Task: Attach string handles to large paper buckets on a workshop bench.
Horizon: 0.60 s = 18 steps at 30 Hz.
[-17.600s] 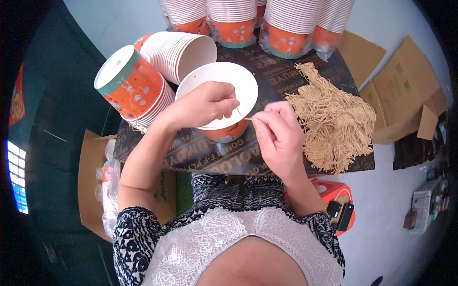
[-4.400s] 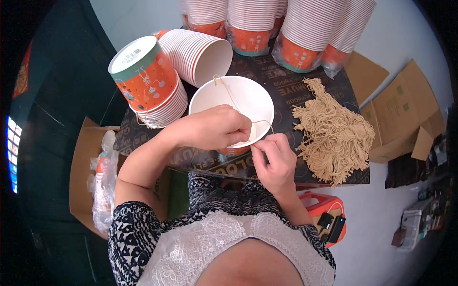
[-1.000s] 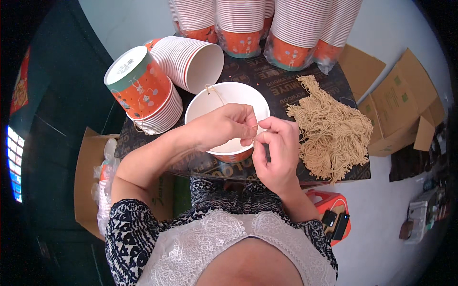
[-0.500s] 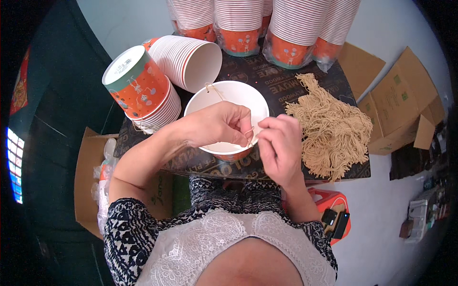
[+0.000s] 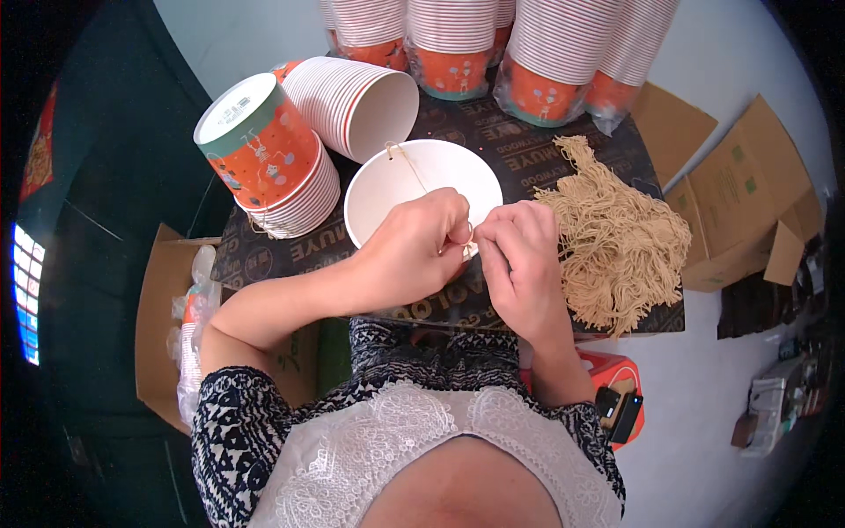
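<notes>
A white-lined paper bucket (image 5: 374, 198) stands on the table in front of me, its mouth facing up. A thin tan cord (image 5: 407, 163) is tied through a hole at its far rim and runs across the mouth toward my hands. At the near right rim, my left hand (image 5: 422, 242) is closed with fingertips pinching the cord. My right hand (image 5: 524, 255) meets it there, thumb and fingers pinched on the same cord, where a small loop shows. The exact grip is partly hidden by the fingers. To the right lies a heap of tan cords (image 5: 616, 246).
An upside-down orange bucket stack (image 5: 264, 163) and a stack on its side (image 5: 352, 101) sit at the left. Tall wrapped bucket stacks (image 5: 453, 44) line the back of the dark table (image 5: 308, 260). Cardboard boxes (image 5: 739, 194) stand at the right, and another box (image 5: 158, 334) at the lower left.
My hands have drawn together at the bucket's near right rim, the left turning so its back faces up. The cord across the mouth now shows more plainly.
</notes>
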Tool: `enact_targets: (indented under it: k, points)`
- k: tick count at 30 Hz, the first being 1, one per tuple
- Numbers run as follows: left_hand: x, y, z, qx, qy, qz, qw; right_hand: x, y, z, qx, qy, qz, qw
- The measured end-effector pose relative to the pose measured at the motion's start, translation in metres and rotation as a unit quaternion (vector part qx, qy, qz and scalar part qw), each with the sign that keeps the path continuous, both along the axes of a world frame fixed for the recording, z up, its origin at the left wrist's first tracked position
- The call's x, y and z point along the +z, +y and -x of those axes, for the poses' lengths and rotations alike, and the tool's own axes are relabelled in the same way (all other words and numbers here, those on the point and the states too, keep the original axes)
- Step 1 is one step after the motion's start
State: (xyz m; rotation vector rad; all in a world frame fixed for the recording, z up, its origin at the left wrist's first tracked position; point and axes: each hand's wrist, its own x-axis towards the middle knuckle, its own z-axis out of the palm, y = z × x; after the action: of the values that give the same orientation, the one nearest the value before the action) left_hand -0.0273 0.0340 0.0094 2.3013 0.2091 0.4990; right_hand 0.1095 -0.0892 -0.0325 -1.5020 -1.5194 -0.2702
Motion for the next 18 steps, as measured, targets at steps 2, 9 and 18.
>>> enact_targets:
  k: [2, 9, 18]
  points:
    - [-0.0041, -0.0039, 0.0009, 0.015, -0.072, -0.055, 0.996, 0.0037, -0.0003, 0.0014, 0.002, -0.002, 0.006, 1.0]
    - [-0.0082, -0.002, -0.0015, -0.013, -0.123, -0.078, 0.989, 0.0033, 0.0015, -0.0012, 0.036, 0.032, 0.022, 0.999]
    - [-0.0037, 0.0042, -0.0014, -0.008, -0.057, -0.015, 0.998, -0.0018, 0.0034, 0.0066, 0.012, 0.031, -0.047, 0.998]
